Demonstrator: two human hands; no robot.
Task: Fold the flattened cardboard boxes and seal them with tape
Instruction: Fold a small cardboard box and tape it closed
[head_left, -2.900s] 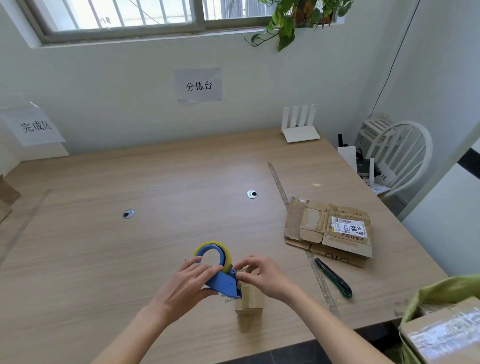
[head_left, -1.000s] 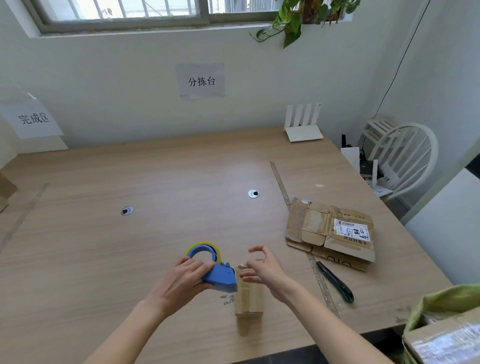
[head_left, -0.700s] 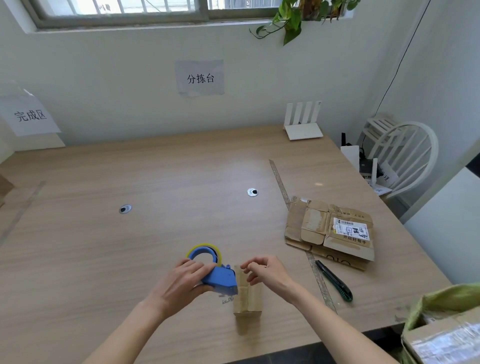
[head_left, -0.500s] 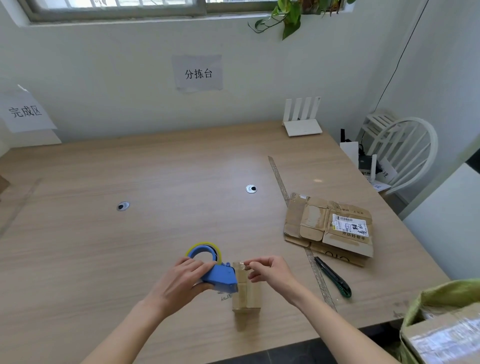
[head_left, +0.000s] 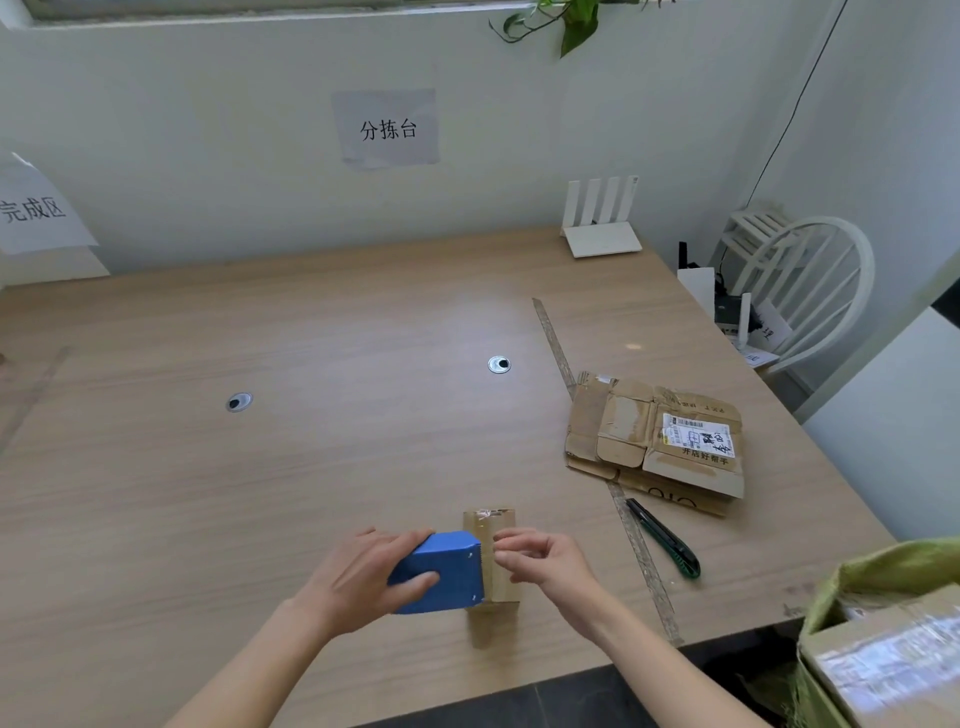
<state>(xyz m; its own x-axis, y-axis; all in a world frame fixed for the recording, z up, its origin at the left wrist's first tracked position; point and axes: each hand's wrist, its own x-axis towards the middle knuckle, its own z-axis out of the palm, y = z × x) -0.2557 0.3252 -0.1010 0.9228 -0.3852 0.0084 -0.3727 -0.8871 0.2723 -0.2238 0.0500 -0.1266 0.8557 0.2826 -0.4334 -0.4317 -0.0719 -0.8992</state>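
Observation:
A small folded cardboard box (head_left: 496, 525) stands near the table's front edge, a strip of clear tape running along its top. My left hand (head_left: 358, 582) grips a blue tape dispenser (head_left: 441, 571), tilted so its blade end rests against the box top. My right hand (head_left: 545, 564) lies on the right side of the box top, fingers curled and pinching at the tape by the blade. A pile of flattened cardboard boxes (head_left: 657, 441) lies to the right on the table.
A green-handled utility knife (head_left: 665, 538) lies right of the box beside a long tape strip on the wooden table (head_left: 260, 467). A white router (head_left: 600, 221) stands at the back. A white chair (head_left: 800, 291) is on the right; a green bag with parcels (head_left: 883, 639) at lower right.
My left hand has tipped the dispenser over the box top, hiding the yellow roll. My right hand has come down from hovering open to pinching at the tape on the box.

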